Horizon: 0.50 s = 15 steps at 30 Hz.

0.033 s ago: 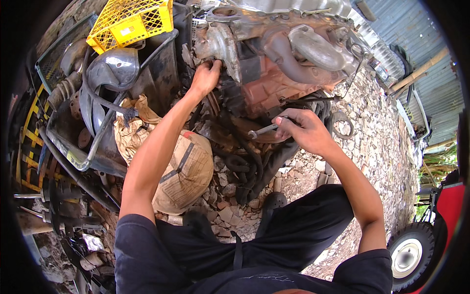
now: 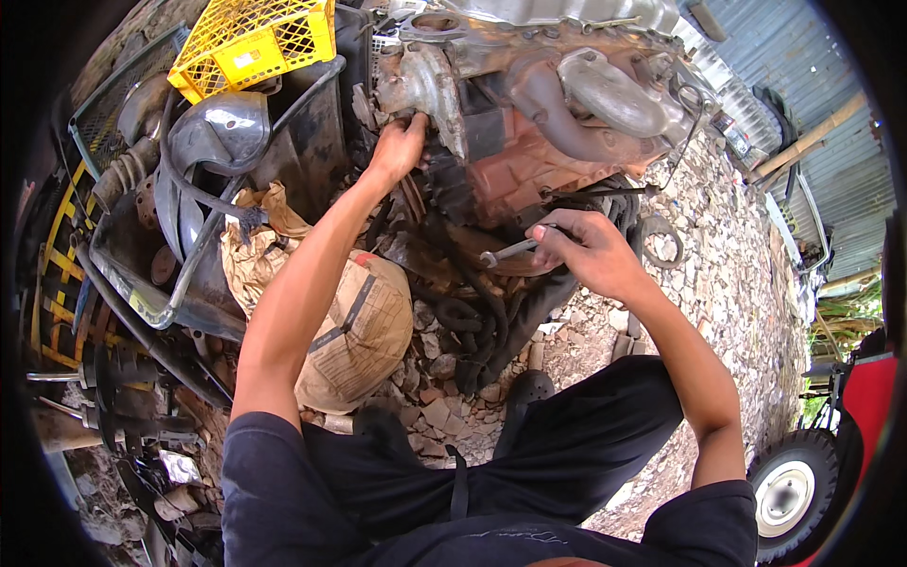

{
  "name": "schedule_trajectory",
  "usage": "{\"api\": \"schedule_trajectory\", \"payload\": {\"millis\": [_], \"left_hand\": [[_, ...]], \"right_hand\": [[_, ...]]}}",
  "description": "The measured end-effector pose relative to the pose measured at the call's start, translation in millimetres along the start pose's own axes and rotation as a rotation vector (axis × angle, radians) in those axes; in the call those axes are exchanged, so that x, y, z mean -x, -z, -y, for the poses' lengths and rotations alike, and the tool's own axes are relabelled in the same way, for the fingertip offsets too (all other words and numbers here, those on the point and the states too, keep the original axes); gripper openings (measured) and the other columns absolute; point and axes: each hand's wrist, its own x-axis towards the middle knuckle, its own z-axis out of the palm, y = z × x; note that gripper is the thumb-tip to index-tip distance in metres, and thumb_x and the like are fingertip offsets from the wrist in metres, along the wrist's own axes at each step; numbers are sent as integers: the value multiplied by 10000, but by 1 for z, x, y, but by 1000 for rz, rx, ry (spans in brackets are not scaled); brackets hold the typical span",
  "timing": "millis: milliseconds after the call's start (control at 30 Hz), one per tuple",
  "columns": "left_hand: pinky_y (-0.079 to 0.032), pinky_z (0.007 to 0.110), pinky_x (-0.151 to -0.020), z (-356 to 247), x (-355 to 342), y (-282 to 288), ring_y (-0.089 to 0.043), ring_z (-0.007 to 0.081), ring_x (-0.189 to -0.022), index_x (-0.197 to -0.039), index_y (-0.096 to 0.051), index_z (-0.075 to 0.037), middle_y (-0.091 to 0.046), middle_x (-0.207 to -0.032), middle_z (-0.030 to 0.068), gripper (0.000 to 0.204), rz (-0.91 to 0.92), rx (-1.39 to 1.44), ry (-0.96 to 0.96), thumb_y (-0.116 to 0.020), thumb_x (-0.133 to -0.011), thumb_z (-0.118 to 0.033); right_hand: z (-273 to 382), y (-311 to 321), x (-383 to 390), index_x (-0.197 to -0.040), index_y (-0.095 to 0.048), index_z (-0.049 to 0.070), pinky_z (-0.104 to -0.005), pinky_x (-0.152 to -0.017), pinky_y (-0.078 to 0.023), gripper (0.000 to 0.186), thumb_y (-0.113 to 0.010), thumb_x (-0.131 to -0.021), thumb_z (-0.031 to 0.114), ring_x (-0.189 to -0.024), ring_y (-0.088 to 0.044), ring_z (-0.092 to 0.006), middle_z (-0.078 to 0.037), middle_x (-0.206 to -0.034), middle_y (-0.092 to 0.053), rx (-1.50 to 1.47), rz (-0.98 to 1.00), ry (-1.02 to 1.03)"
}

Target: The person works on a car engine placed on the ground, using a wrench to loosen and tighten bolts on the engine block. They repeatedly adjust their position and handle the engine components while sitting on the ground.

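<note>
On gravel ground, beside a rusty old engine block point(image 2: 567, 142), a person works with a slim silver metal wrench point(image 2: 510, 251).

Right hand point(image 2: 586, 253) is closed around the wrench handle, and the wrench head points left toward the dark underside of the engine, probably to reach a bolt there. Left hand point(image 2: 399, 146) grips the grey cast housing point(image 2: 425, 85) at the engine's front end, perhaps to steady it. Black rubber hoses point(image 2: 477, 326) hang below the wrench. Farther left lie a brown paper sack point(image 2: 359, 326), a shiny metal cover point(image 2: 222, 128) and a yellow plastic crate point(image 2: 255, 38).
</note>
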Motion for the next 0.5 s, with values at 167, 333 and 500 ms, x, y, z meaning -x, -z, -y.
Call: {"api": "schedule_trajectory", "payload": {"millis": [167,333,500], "left_hand": [[-470,288,-547,-1,-7,-2,-535,148,-645,-926,-563,-74,-590,-748,41,240,41,531,306,-530,-919,-311],[-529,227,-565,-4,-10,10,-575,113,-645,-929,-570,-71,-654,-822,65,117,109,639,389,-575,-919,-188],[-555,178,-580,-3,-13,19,-603,94,-624,-904,-605,-53,-674,-826,67,69,163,666,396,-592,-913,-120]], "right_hand": [[1,-1,-1,-950,-649,-41,-261,-676,-510,244,-552,-977,181,-697,-621,-98,-55,-755,-676,1,20,-24],[4,0,0,-950,-650,-43,-257,-667,-508,247,-551,-975,182,-690,-617,-95,-53,-752,-675,-3,13,-22],[3,-1,-2,-939,-653,-51,-269,-664,-513,262,-558,-966,192,-685,-626,-111,-70,-751,-680,17,8,-7]]}}
